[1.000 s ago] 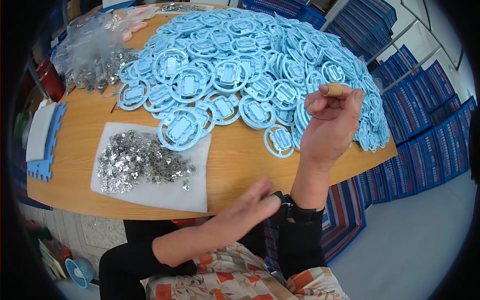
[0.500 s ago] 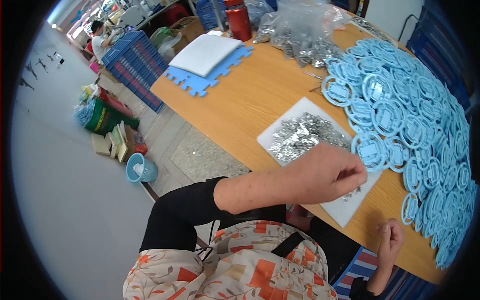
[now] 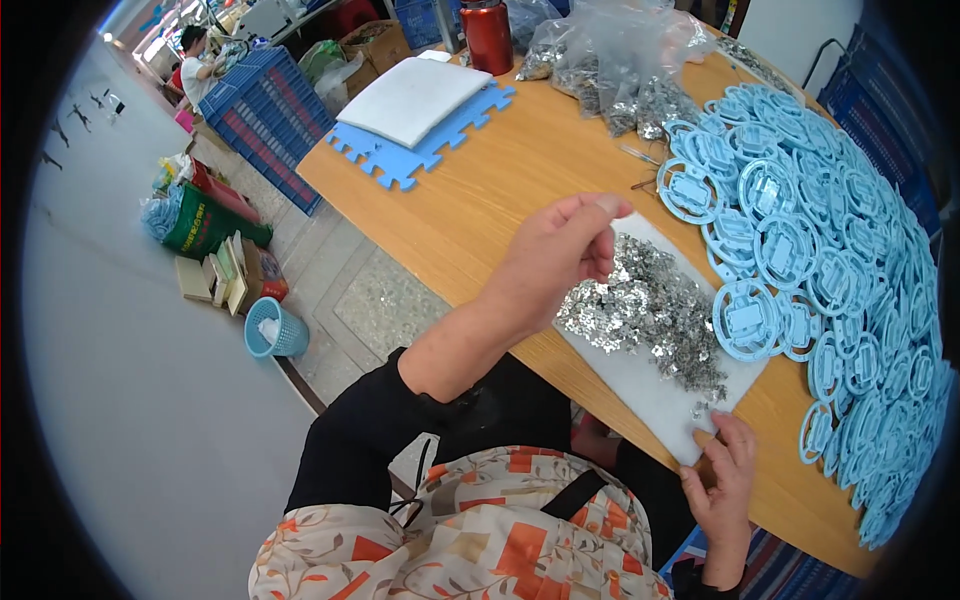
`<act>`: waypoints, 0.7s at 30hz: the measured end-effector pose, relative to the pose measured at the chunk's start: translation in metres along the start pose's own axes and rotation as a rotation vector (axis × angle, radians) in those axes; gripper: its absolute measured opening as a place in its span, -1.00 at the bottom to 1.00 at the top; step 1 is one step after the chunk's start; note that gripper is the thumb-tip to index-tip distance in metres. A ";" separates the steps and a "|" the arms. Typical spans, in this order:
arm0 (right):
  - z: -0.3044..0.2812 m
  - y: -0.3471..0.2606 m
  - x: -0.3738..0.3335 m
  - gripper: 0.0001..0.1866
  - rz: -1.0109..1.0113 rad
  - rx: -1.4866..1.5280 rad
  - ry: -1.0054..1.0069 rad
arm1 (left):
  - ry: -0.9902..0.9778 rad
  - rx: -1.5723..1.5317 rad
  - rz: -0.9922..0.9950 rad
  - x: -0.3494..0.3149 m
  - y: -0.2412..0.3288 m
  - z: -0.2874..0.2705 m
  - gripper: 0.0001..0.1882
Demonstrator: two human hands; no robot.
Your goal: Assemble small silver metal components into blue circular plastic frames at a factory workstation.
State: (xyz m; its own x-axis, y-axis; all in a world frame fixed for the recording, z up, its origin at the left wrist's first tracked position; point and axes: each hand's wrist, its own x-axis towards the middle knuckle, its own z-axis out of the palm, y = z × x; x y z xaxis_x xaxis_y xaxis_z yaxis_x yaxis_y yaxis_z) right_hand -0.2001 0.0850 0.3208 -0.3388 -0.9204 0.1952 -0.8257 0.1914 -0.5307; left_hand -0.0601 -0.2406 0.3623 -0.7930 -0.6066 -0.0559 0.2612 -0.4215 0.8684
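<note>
The left hand (image 3: 553, 255) hangs over the far left edge of a white foam sheet (image 3: 655, 402), palm turned inward, fingers curled and the thumb bent close to the forefinger; whether anything small is pinched there cannot be told. The right hand (image 3: 722, 475) is at the sheet's near corner, half open, its thumb and fingers apart and the fingertips at the edge; no piece shows in the gap between them. On the sheet lies a loose heap of small silvery metal clips (image 3: 650, 315), spread from beside the left hand toward the right hand, with a few stray ones just beyond the right fingertips. To the right, a large mound of light-blue plastic ring frames (image 3: 835, 265) covers that side of the wooden table (image 3: 520, 165), and one ring (image 3: 746, 318) overlaps the sheet's right edge. At the table's far left, a white foam pad (image 3: 415, 100) rests on a blue interlocking mat (image 3: 397, 172). Beyond it stands a red metallic bottle (image 3: 487, 40), with clear plastic bags (image 3: 620, 55) of metal pieces to its right. On the floor at left are a light-blue wastebasket (image 3: 277, 330) and, farther off, blue stacked crates (image 3: 262, 130), a seated person (image 3: 197, 80) behind them.
</note>
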 end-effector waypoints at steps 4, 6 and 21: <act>0.000 -0.005 0.001 -0.47 -0.012 -0.145 -0.056 | 0.230 0.063 0.038 -0.002 -0.006 -0.015 -0.70; 0.001 0.000 0.002 -0.48 -0.040 -0.191 -0.078 | 0.294 0.176 0.093 -0.003 -0.012 -0.023 -0.72; -0.023 0.011 -0.004 -0.59 0.056 -0.253 -0.131 | 0.076 1.407 0.425 -0.032 -0.044 -0.035 -0.58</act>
State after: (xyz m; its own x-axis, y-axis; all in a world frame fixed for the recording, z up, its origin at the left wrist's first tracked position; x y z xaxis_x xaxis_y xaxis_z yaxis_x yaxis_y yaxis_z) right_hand -0.2183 0.0984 0.3335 -0.3389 -0.9393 0.0542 -0.8994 0.3065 -0.3118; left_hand -0.0268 -0.2265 0.3086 -0.7532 -0.5665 0.3342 -0.3122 0.7551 0.5765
